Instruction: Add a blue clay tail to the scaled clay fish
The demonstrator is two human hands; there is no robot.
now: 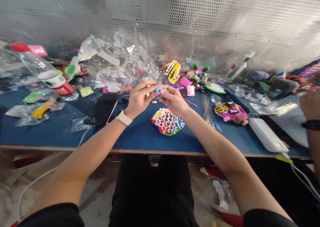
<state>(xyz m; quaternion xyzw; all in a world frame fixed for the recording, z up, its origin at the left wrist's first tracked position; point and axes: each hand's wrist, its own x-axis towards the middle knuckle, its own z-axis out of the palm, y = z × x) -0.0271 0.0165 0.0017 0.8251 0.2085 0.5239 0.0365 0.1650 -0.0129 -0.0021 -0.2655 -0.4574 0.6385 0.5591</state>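
A small piece of blue modelling clay [158,89] is pinched between the fingertips of both hands, above the table. My left hand [141,98], with a white watch at its wrist, holds it from the left with closed fingers. From the other side, the thumb and fingers of my right hand [175,101] close on the same piece. Just below the hands lies a colourful clay fish [167,122] with white wavy scales and a blue head. A small white bit of clay [154,102] rests on the table behind it.
A black phone [102,110] with a cable lies left, near a plastic bottle [56,75]. Crumpled clear wrappers [125,60] pile up at the back. To the right are a pink clay figure [231,112], a white power bank [268,134] and another person's arm [313,130].
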